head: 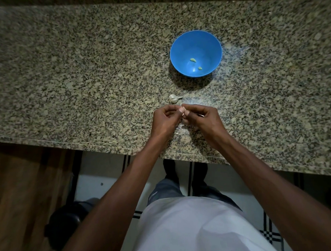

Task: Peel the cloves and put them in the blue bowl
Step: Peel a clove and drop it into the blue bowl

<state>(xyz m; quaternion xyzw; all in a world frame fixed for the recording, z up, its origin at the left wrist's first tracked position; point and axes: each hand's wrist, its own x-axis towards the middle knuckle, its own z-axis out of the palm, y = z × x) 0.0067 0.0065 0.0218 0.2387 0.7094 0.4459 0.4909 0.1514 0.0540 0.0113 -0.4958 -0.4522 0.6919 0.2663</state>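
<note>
Head view: both hands are working together over the near part of the speckled granite desk (pixel 83 81). The left hand (pixel 163 121) and right hand (pixel 202 118) are meeting fingertip to fingertip, pinching a small pinkish garlic clove (pixel 182 111) between them; both grips are curled closed on it. Can't tell how much skin is on it, too small.

The partial white garlic bulb with a short stem (pixel 174 98) is lying on the desk just beyond the hands, not touching them. The round blue plastic bowl (pixel 178 49) is sitting farther back, a bit to the right of the bulb, well apart from the hands. Two pale peeled cloves are lying in its bottom: the larger peeled clove (pixel 193 60) and the smaller peeled clove (pixel 200 68), apart from each other.

A thin whitish scrap of peel (pixel 181 127) is lying on the desk under the hands, near the front edge.

Below the desk edge: white apron (pixel 193 228), tiled floor with dark lines (pixel 91 185).
</note>
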